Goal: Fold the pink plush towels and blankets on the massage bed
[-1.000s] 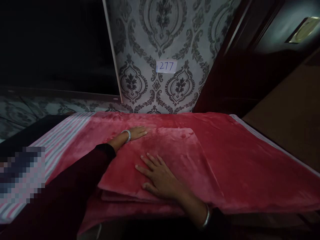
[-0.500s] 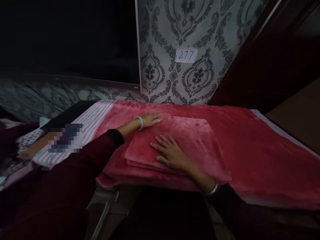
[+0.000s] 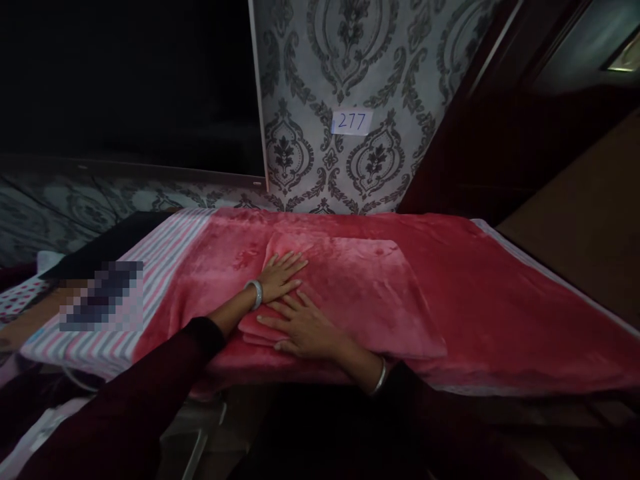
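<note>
A folded pink-red plush cloth [image 3: 365, 287] lies flat near the middle of the surface, its layers showing at the front left edge. My left hand [image 3: 281, 277] rests on the left part of it, palm down with fingers spread. Just in front and to the right, my right hand [image 3: 307, 328] lies flat on the same cloth, fingers apart, the fingertips close to the left hand. Beneath is a larger red plush cover [image 3: 490, 307] spread over the surface. Neither hand grips anything.
A striped cloth [image 3: 165, 257] runs along the left, with a pixelated dark item [image 3: 105, 297] on it. Behind hang a large black screen [image 3: 130, 87] and a paper label reading 277 [image 3: 352, 122]. A brown panel [image 3: 580, 200] leans at the right.
My left hand has moved nearer and slightly left over the folded cloth. My right hand has slid left and a little nearer, so the hands are closer together. The view has shifted a little.
</note>
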A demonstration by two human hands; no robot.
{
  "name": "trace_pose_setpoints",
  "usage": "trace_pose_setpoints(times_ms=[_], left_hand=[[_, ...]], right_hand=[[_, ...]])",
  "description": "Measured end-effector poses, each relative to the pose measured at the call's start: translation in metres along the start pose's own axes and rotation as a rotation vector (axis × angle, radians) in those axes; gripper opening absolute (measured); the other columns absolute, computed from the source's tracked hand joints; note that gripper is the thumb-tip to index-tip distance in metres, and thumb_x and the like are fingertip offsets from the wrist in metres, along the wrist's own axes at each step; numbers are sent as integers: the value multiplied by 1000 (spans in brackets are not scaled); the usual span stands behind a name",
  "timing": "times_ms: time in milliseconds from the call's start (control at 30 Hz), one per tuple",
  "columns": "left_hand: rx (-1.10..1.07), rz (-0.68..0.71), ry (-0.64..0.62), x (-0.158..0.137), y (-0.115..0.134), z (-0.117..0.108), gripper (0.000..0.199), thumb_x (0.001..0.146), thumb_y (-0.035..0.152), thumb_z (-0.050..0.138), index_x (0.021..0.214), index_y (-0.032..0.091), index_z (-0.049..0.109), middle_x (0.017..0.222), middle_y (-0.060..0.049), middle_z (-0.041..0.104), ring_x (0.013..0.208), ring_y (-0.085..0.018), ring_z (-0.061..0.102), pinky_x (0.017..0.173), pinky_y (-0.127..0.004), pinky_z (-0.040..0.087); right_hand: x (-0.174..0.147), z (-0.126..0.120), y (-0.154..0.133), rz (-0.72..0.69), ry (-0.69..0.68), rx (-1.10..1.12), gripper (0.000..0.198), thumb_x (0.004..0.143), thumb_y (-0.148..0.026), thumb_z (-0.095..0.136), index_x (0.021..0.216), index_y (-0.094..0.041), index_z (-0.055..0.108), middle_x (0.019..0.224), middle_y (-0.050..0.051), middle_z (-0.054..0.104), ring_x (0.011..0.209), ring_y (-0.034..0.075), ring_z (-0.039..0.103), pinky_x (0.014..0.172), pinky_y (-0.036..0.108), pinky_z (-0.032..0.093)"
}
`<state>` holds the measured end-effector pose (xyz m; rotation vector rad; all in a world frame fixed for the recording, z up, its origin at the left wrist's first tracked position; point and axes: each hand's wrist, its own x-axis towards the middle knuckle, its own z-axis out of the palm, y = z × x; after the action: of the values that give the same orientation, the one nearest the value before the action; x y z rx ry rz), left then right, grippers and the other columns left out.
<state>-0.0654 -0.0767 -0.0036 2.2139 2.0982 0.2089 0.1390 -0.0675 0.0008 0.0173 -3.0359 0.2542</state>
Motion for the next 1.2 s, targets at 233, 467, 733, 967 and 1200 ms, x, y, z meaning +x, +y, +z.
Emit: trace_pose_setpoints(times_ms=[233,467,733,967,1200], left_hand=[[28,-1,-39,2,-2,-10,63,100,47,34,159,27,21,167,-7,15,154,-28,9,122,-60,10],[82,-141,-144,3,47,-38,66,100,51,34,158,21,26,166,-13,14,154,-32,12,121,-62,12],[2,229,-192,84,144,-22,62,101,49,34,158,24,26,166,-9,17,154,-28,14,123,-60,9],[63,185,-105,158,153,-4,70,97,55,41,159,28,21,167,-9,9,154,-35,8,119,-68,7],[-65,14,-252,224,159,-7,81,89,73,44,158,37,22,166,-7,18,149,-47,18,112,-77,17]], right_hand=[[-4,-5,-4,0,16,-6,64,97,-56,53,155,-31,37,164,6,28,151,29,21,123,54,14],[-95,-35,18,249,140,-4,50,102,-44,47,150,-29,46,156,7,43,147,25,32,121,52,21],[-144,-14,45,488,185,-166,51,101,-46,49,150,-32,46,159,8,38,149,34,26,119,63,19],[-141,5,47,493,283,-100,54,99,-49,52,151,-38,41,161,3,35,151,32,21,120,61,19],[-143,10,52,508,278,-4,62,98,-54,52,154,-46,30,165,-2,25,152,32,17,119,63,18]])
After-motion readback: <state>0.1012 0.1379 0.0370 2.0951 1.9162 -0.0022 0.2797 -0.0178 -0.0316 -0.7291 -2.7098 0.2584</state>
